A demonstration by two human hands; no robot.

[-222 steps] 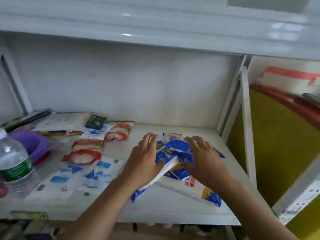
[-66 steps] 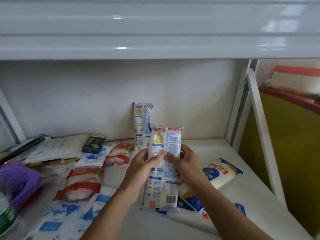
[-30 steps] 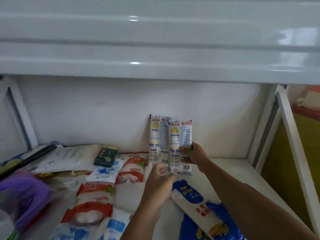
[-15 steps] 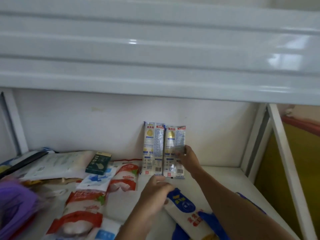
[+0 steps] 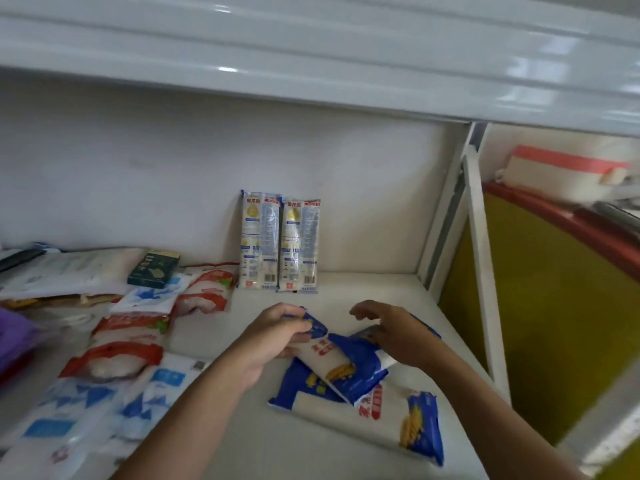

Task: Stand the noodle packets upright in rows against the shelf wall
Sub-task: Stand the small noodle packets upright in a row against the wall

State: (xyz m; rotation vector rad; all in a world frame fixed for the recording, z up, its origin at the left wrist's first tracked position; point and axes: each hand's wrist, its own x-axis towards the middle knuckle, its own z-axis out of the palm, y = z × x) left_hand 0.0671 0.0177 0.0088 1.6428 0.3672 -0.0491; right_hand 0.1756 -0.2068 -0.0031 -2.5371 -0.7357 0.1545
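From the head view, my left hand (image 5: 277, 336) is clamped on the far end of a blue noodle packet (image 5: 323, 356) lying flat, its long axis slanting from far-left to near-right. My right hand (image 5: 394, 332) hovers spread, just beside it. Two upright packets (image 5: 280, 242) lean against the shelf wall (image 5: 156, 174) beyond

both hands have left the two upright packets (image 5: 280, 242) at the wall; the left hand (image 5: 277, 336) now grips a blue-and-white packet (image 5: 323, 355), the right hand (image 5: 393, 332) hovering open over the pile.
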